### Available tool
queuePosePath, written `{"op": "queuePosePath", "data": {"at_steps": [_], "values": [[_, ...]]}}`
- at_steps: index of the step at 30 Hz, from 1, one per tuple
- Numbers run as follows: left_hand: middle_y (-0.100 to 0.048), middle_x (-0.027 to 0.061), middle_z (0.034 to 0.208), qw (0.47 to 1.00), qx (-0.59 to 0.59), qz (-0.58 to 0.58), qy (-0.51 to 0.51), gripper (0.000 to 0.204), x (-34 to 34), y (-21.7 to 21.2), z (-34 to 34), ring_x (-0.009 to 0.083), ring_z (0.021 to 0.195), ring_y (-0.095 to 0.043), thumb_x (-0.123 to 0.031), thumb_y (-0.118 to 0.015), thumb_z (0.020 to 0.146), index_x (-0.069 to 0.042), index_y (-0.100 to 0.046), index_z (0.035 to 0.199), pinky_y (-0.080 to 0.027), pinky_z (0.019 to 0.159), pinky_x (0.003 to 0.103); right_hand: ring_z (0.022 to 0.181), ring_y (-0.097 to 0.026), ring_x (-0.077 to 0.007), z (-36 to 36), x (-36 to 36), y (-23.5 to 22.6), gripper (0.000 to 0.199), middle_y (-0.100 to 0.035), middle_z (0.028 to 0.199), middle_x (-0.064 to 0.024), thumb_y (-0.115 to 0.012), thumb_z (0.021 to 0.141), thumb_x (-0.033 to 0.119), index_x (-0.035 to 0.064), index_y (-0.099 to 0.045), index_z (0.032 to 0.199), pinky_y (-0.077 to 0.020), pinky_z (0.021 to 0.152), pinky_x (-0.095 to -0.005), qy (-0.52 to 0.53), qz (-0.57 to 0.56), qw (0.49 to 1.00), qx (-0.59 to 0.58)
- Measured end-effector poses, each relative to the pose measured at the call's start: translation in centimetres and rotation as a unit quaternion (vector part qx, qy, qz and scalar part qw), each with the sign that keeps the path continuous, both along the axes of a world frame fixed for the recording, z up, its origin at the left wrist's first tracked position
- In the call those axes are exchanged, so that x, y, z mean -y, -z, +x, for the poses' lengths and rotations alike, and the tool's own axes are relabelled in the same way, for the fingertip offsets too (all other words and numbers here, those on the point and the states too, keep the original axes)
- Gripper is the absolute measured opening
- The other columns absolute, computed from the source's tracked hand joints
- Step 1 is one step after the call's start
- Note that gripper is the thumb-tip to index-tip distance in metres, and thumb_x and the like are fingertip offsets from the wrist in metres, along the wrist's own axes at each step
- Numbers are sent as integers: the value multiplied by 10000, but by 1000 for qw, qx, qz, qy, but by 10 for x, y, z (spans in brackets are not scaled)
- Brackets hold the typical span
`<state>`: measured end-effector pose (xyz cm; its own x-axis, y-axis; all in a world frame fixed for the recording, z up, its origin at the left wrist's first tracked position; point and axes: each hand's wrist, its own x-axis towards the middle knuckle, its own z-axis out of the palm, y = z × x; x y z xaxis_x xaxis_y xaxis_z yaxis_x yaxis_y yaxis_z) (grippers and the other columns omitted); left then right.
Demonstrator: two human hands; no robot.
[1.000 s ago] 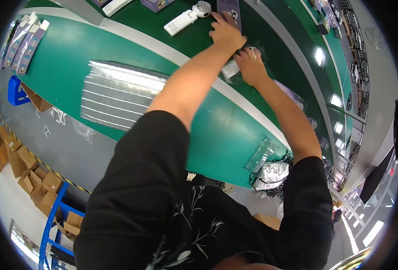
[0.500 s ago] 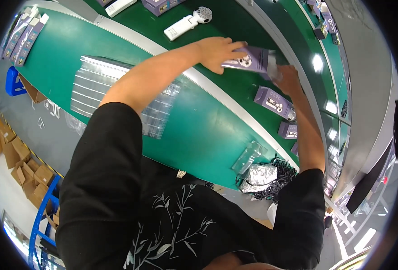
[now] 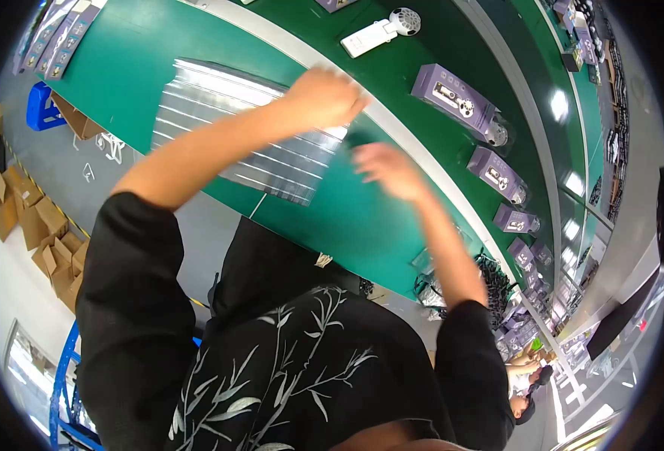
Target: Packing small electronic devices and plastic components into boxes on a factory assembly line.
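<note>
My left hand (image 3: 324,98), blurred by motion, is over the right end of a ribbed clear plastic sheet (image 3: 230,124) on the green table. Its fingers look curled, but what they hold, if anything, does not show. To its right, my right hand (image 3: 388,171) hovers above the table with blurred fingers stretched out and apart. No object is visible in it. Beyond both hands, a purple box (image 3: 456,98) with a clear plastic piece at its near end lies on the green conveyor. Farther left on that belt rests a white handheld device (image 3: 369,37) with a round, perforated head.
More purple boxes (image 3: 497,174) line the belt to the right. Black cables (image 3: 493,282) are heaped at the table's right end. Several purple cartons (image 3: 69,37) stand far left, above a blue stool (image 3: 40,107). Open cardboard boxes (image 3: 57,255) lie on the floor. Other people (image 3: 523,387) are at lower right.
Both hands have let go of the purple box and drawn back from the conveyor to the table side. The box now lies on the belt. The view has shifted.
</note>
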<state>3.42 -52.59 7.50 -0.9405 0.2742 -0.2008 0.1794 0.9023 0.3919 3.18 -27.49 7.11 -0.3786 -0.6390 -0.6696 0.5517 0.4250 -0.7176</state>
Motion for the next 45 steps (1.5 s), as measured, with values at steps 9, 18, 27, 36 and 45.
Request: {"op": "queuePosePath", "data": {"at_steps": [9, 18, 27, 36, 45], "values": [[-653, 69, 749, 992, -111, 55, 1, 325, 22, 28, 62, 261, 800, -615, -397, -564, 919, -99, -684, 864, -393, 1003, 487, 571, -573, -127, 102, 85, 27, 366, -671, 706, -61, -602, 977, 309, 0, -683, 799, -451, 540, -267, 182, 0, 983, 27], [-691, 117, 920, 998, -32, 47, 39, 390, 46, 21, 66, 285, 956, -628, -422, -523, 945, -73, -696, 973, -341, 1067, 528, 403, -356, -91, -8, 39, -47, 506, -428, 474, 14, -606, 942, 317, 138, -425, 504, -231, 401, -270, 333, 177, 890, -255], [-499, 209, 1301, 912, -321, 130, -222, 511, 46, 33, -60, 364, 1140, -508, -336, -704, 792, -80, -594, 1220, -432, 928, 507, 678, -653, -219, -211, 120, 43, 264, -681, 827, -79, -673, 833, 324, 69, -652, 898, -486, 541, -353, 171, 305, 933, -89], [-397, 230, 1391, 944, -152, -3, -294, 746, -8, 57, -118, 403, 1175, -479, -245, -764, 725, -166, -454, 1399, -506, 829, 486, 996, -615, -344, -220, 27, -19, 424, -658, 927, -132, -750, 603, 150, 68, -663, 1010, -463, 929, -456, -438, 210, 559, -672], [-374, 172, 1453, 966, -244, 80, -29, 722, -12, 53, -95, 388, 1211, -444, -226, -752, 773, -214, -440, 1424, -501, 901, 473, 1035, -597, -320, -277, -46, -29, 471, -665, 994, -132, -815, 638, 254, 83, -657, 1047, -450, 917, -452, -339, 293, 522, -725]]}}
